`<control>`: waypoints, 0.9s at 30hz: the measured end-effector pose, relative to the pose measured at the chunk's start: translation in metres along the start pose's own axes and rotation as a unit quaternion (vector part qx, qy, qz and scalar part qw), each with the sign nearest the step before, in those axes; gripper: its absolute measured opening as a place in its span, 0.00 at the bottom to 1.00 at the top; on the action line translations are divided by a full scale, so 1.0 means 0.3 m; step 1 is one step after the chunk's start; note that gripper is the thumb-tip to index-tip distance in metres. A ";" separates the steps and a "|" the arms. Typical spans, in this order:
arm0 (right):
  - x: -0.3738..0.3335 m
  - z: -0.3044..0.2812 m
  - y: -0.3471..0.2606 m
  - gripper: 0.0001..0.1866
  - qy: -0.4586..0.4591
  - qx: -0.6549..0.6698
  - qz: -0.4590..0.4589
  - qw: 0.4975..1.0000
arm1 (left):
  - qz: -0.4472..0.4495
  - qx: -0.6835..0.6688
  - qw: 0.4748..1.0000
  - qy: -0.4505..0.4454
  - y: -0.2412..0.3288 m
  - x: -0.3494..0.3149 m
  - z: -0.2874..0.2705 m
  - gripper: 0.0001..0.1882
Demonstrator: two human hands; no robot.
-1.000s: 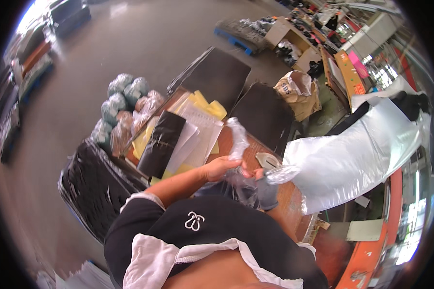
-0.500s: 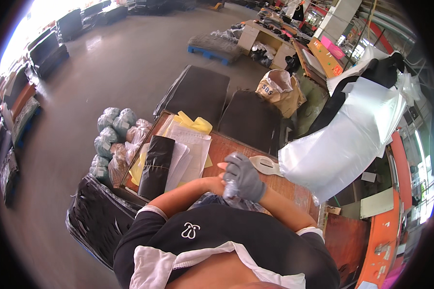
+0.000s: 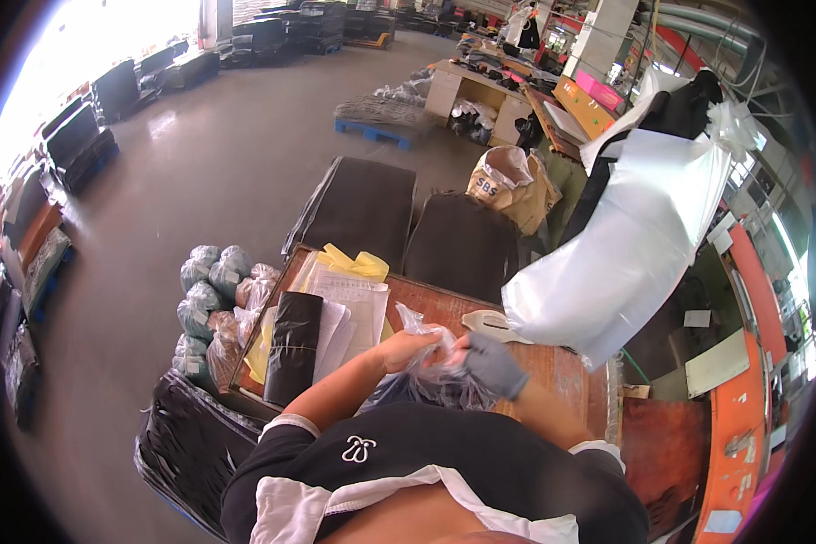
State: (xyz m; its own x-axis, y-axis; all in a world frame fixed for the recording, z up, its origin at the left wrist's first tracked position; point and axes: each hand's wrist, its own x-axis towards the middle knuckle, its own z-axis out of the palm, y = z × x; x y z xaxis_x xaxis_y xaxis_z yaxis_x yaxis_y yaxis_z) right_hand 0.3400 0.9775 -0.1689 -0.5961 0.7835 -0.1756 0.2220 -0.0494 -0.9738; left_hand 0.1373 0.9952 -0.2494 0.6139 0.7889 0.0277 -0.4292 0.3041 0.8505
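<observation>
A clear plastic bag (image 3: 433, 390) with dark contents stands against my body at the table's near edge, its loose neck gathered upward. My bare left hand (image 3: 406, 351) is closed round the gathered neck, and a tuft of plastic sticks up above the fingers. Just to its right, my right hand (image 3: 493, 364), in a grey glove, is closed on the same neck; it is slightly blurred and its fingertips are partly hidden. Beyond the right hand lies a flat off-white piece with a slot (image 3: 491, 325).
On the wooden table (image 3: 558, 385), a black plastic roll (image 3: 294, 349) lies beside papers (image 3: 358, 304) and yellow strips (image 3: 354, 263). White plastic sheeting (image 3: 621, 245) hangs at right. Filled bags (image 3: 199, 308) are piled left; black stacks (image 3: 358, 204) and a paper sack (image 3: 512, 186) stand beyond.
My hands were together, the gloved one over the bare one; now they are apart side by side, with the bag's neck spread between them. The view has shifted slightly.
</observation>
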 end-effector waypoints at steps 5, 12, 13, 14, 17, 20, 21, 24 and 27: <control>-0.025 0.087 0.087 0.13 -0.090 0.101 0.011 0.991 | 0.016 -0.059 0.994 -0.091 0.011 -0.020 -0.026 0.18; -0.048 0.079 0.102 0.13 -0.042 0.391 0.127 0.911 | 0.002 0.001 0.998 0.060 0.017 -0.029 0.025 0.13; -0.047 0.090 0.118 0.13 -0.049 0.408 0.137 0.901 | -0.002 0.028 0.997 0.071 0.013 -0.029 0.033 0.12; -0.043 0.100 0.136 0.13 -0.056 0.424 0.147 0.892 | 0.023 0.039 0.998 0.054 0.009 -0.028 0.037 0.12; -0.022 0.137 0.190 0.12 -0.114 0.285 0.043 0.951 | 0.047 0.051 0.998 0.011 -0.004 -0.029 0.036 0.13; -0.022 0.131 0.196 0.11 -0.084 0.338 0.082 0.934 | -0.015 0.069 0.996 0.052 -0.002 -0.035 0.018 0.13; -0.031 0.116 0.186 0.11 -0.014 0.329 0.108 0.938 | 0.018 0.086 0.996 0.021 -0.001 -0.037 0.014 0.13; -0.060 0.060 0.142 0.11 0.134 0.186 0.046 0.972 | 0.104 0.230 0.967 0.004 -0.002 -0.042 0.021 0.12; -0.041 0.041 0.121 0.12 0.297 -0.181 -0.220 0.911 | 0.223 0.506 0.833 0.015 -0.020 -0.038 0.048 0.11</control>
State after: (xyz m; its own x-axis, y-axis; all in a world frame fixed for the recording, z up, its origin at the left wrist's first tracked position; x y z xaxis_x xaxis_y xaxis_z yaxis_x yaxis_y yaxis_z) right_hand 0.3458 0.9583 -0.2039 -0.1908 0.8801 0.4347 0.3664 0.4747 -0.8003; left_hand 0.1424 0.9766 -0.2471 0.5195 0.7208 0.4589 0.1775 -0.6163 0.7672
